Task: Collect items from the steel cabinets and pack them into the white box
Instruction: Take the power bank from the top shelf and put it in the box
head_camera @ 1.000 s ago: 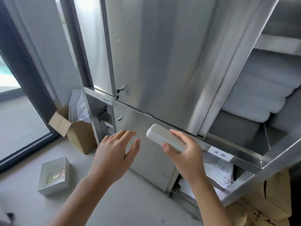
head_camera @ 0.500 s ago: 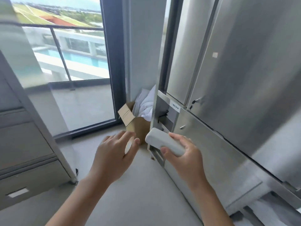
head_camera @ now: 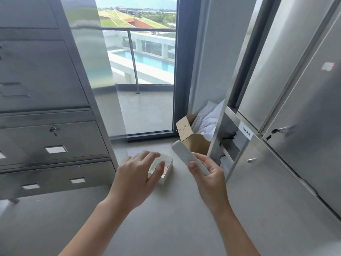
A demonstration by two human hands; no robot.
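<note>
Left hand (head_camera: pixel 136 174), fingers spread and empty, hovers over the small white square box (head_camera: pixel 169 164) on the floor (head_camera: pixel 166 218). At its 3 o'clock, right hand (head_camera: pixel 208 176) pinches a slim white oblong pack (head_camera: pixel 184 154). I'd steady the box first, then lay the pack in flat.

right hand (head_camera: pixel 208 174) gripping white packet (head_camera: pixel 190 157), white box (head_camera: pixel 167 168) on floor

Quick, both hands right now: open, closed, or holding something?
Left hand: open, fingers relaxed, holding nothing.
Right hand: grips a slim white case.
</note>
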